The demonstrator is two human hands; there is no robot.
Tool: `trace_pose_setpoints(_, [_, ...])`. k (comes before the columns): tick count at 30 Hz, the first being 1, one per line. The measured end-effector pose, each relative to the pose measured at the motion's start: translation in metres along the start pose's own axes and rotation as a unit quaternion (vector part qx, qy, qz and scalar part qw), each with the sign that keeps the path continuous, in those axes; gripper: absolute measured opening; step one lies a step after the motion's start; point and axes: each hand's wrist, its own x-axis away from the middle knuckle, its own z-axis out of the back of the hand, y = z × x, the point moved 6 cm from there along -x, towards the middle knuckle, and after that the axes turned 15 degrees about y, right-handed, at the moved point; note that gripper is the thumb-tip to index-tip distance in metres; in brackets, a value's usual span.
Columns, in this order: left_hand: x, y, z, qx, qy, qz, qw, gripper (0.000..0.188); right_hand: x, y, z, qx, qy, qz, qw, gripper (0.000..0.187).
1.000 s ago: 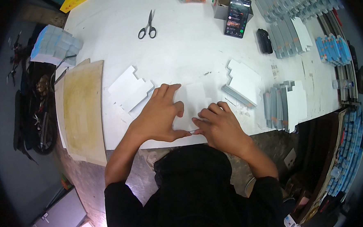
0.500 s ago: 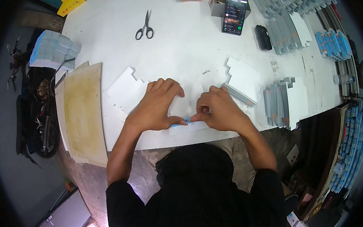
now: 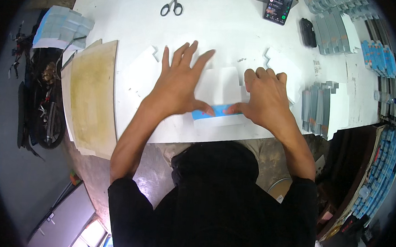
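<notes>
A flat white carton blank (image 3: 218, 85) with a blue printed strip (image 3: 220, 111) along its near part lies before me on the table. My left hand (image 3: 175, 84) is open, its fingers spread above the white table and its thumb pressing on the left part of the blue strip. My right hand (image 3: 268, 98) has its fingers curled in, and its thumb rests on the strip's right part. Nothing shows inside the curled fingers. Beyond my right hand lies a stack of white carton blanks (image 3: 287, 68), partly covered by it. More white blanks (image 3: 142, 69) lie beside my left forearm.
Black-handled scissors (image 3: 172, 6) lie at the far side. A phone (image 3: 279, 8) leans on a grey box, near a black case (image 3: 308, 33). Bundled grey-and-white cartons (image 3: 324, 107) stand at right. A yellowed board (image 3: 92, 95) lies along the table's left edge.
My left hand's fingers have spread wider. Both thumbs have moved apart along the blue strip, and more of the carton shows. The whole view has shifted, with the table's far things now higher.
</notes>
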Motion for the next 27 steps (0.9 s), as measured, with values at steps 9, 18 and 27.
trace_pose_setpoints(9, [0.015,0.026,0.021,0.03,0.045,-0.063,0.997,0.131,0.045,-0.016,-0.024,-0.127,0.1,0.246,0.956,0.034])
trace_pose_setpoints(18, [0.037,0.032,0.008,0.113,0.018,-0.102,0.988,0.072,0.065,0.136,-0.013,-0.08,0.317,0.03,0.945,0.032])
trace_pose_setpoints(27, [0.033,0.037,-0.001,0.074,0.023,-0.108,0.991,0.057,0.079,-0.007,-0.026,-0.144,0.255,0.28,0.914,0.04])
